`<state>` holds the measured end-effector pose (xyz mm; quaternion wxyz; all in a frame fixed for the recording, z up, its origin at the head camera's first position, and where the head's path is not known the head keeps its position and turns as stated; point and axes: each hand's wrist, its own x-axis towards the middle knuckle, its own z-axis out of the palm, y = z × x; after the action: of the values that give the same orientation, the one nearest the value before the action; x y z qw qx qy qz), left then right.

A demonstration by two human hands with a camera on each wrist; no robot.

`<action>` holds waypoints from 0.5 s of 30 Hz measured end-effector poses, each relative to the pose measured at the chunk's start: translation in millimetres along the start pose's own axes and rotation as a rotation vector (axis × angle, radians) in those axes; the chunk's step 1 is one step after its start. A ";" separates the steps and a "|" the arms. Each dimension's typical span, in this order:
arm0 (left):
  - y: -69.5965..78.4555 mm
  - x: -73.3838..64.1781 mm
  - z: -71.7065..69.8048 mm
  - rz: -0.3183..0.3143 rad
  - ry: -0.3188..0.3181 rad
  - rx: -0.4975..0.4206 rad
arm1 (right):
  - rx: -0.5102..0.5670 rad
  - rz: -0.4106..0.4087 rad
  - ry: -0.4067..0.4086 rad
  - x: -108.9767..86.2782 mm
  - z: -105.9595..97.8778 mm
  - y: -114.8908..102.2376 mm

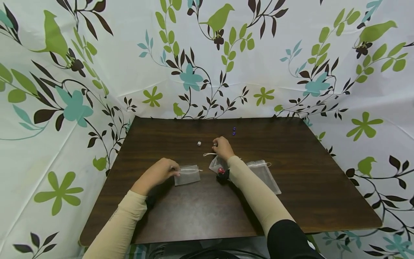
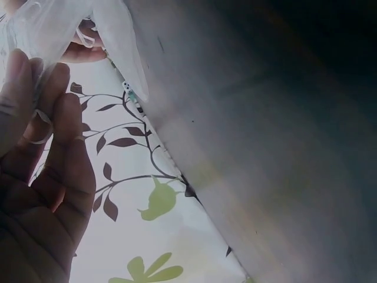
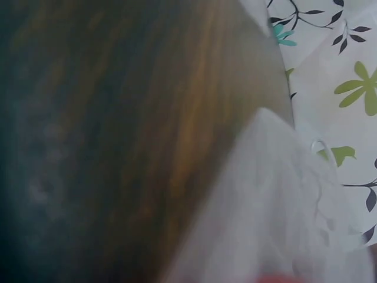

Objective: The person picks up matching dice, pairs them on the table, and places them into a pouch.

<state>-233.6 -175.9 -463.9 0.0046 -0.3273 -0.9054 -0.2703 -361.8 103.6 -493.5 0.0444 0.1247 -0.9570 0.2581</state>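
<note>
My left hand (image 1: 163,171) pinches the left edge of a small sheer white drawstring pouch (image 1: 189,175); in the left wrist view the thumb and fingers close on its thin fabric (image 2: 50,29). My right hand (image 1: 224,147) pinches a small white die (image 1: 215,144) above the table. Another white die (image 1: 199,143) lies to its left. Below the right wrist lies a second sheer pouch (image 1: 215,164) with something red (image 1: 221,170) in it, partly covered by the forearm. That pouch's fabric (image 3: 265,194) fills the lower part of the right wrist view, where the hand hardly shows.
A third sheer pouch (image 1: 263,176) lies flat to the right of the right forearm. Two small blue dice (image 1: 234,133) sit near the back of the dark brown table (image 1: 310,201). A patterned white cloth (image 1: 271,72) hangs behind and beside the table.
</note>
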 end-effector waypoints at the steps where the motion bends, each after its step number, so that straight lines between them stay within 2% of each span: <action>1: 0.6 -0.2 0.0 0.001 0.000 -0.004 | -0.008 0.003 0.001 0.8 1.1 0.7; 9: 1.9 -0.5 -0.4 0.012 0.003 -0.004 | 0.007 0.002 0.027 5.4 4.8 3.0; 15: 1.5 -0.4 0.3 0.009 -0.013 0.009 | 0.031 -0.009 0.011 6.4 5.8 2.1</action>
<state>-232.4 -175.1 -463.5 0.0013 -0.3331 -0.9052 -0.2640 -368.7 101.1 -498.6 0.0491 0.1284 -0.9520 0.2735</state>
